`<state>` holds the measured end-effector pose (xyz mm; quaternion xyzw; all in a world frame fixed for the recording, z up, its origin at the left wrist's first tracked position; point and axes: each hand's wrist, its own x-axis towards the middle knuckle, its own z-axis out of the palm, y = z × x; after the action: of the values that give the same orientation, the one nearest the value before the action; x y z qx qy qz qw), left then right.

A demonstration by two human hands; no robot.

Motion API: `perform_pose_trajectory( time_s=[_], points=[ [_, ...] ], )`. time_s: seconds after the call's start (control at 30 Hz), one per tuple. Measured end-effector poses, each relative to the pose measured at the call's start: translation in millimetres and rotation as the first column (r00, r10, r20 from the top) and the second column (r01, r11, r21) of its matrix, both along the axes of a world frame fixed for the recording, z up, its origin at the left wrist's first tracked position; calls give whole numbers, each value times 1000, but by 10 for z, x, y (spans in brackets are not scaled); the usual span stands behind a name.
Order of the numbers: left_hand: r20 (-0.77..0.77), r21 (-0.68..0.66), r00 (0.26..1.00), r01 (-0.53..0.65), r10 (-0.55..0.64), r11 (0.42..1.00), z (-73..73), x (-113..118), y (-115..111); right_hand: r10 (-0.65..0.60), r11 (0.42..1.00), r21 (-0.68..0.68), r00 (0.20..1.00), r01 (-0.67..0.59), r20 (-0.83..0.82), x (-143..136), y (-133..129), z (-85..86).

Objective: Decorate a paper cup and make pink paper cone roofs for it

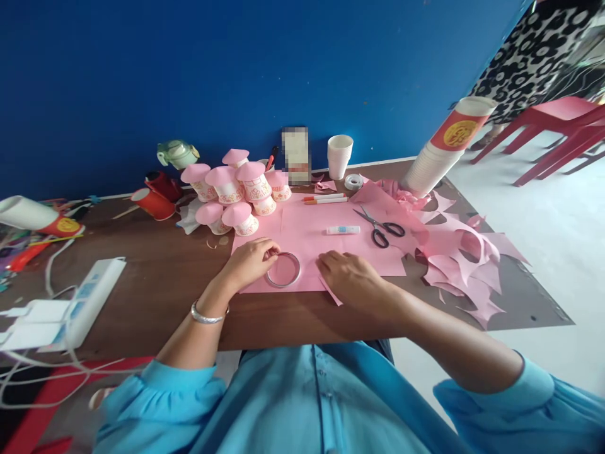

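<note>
Far left of my view, a white power strip [97, 299] with plugs and cables on the brown table [174, 277]. Next, a tipped red cup [158, 205], then a cluster of paper cups [230, 193] with pink cone tops, some stacked.

Left hand [253, 261]: fingers bent and drawn together, tips at the upper-left rim of a thin ring [299, 270]. Pinching it or merely touching, I can't tell. Ring lies flat on a pink sheet [302, 221], near its front edge.

Right hand [354, 277]: palm down on the sheet, fingers close together; narrow pink strip [335, 296] pokes out beneath. Any grip I can't make out.

Behind that hand, a glue stick [343, 230]; rightward, scissors [379, 227], blades parted. Far right, pink scraps [460, 258] heaped before a leaning cup stack [435, 161].
</note>
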<state>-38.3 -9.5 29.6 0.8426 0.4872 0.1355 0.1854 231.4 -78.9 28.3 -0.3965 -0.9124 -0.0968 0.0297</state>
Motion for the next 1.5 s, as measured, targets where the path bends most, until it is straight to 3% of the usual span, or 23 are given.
perform_pose_trajectory(
  time_s=[0.1, 0.2, 0.33, 0.43, 0.57, 0.67, 0.77, 0.87, 1.0, 1.1, 1.23, 1.37, 1.5],
  points=[
    [98, 24, 992, -85, 82, 996, -18, -70, 28, -179, 983, 44, 983, 180, -31, 203, 210, 76],
    [191, 31, 966, -184, 175, 982, -39, -64, 68, -307, 951, -26, 951, 308, 44, 352, 539, 95],
    [279, 35, 929, -264, 244, 964, -116, 18, 92, -344, 935, -74, 937, 347, 56, 421, 987, 54],
    [342, -26, 909, -245, 239, 969, -180, 81, 81, -370, 929, -35, 929, 370, 6, 369, 1138, 44],
    [372, -111, 894, -223, 249, 968, -186, 61, 73, -343, 939, -26, 934, 342, -101, 180, 865, 55],
    [304, -61, 928, -208, 217, 976, -103, -30, 56, -129, 992, -27, 980, 126, -153, -7, 438, 42],
    [150, -58, 986, -70, 78, 996, 18, -86, -17, 96, 995, 29, 991, -94, -91, -181, 105, 12],
    [-13, 19, 997, 73, -73, 997, 114, -63, -136, 187, 982, 30, 982, -187, -19, -299, 6, -25],
    [-282, 196, 947, 216, -156, 957, 169, 30, -289, 151, 988, -4, 988, -151, -17, -357, 117, -83],
    [-417, 258, 893, 297, -171, 919, 189, 95, -360, 121, 992, -35, 991, -123, -49, -348, 228, -121],
    [-461, 289, 866, 350, -191, 891, 186, 137, -404, 43, 999, -15, 996, -45, -79, -258, 318, -149],
    [-483, 321, 858, 359, -175, 876, 137, 145, -405, -125, 992, -2, 987, 125, -104, -105, 358, -166],
    [-524, 366, 826, 438, -207, 821, 105, 171, -380, -257, 966, -21, 957, 257, -134, -17, 379, -177]
  ],
)
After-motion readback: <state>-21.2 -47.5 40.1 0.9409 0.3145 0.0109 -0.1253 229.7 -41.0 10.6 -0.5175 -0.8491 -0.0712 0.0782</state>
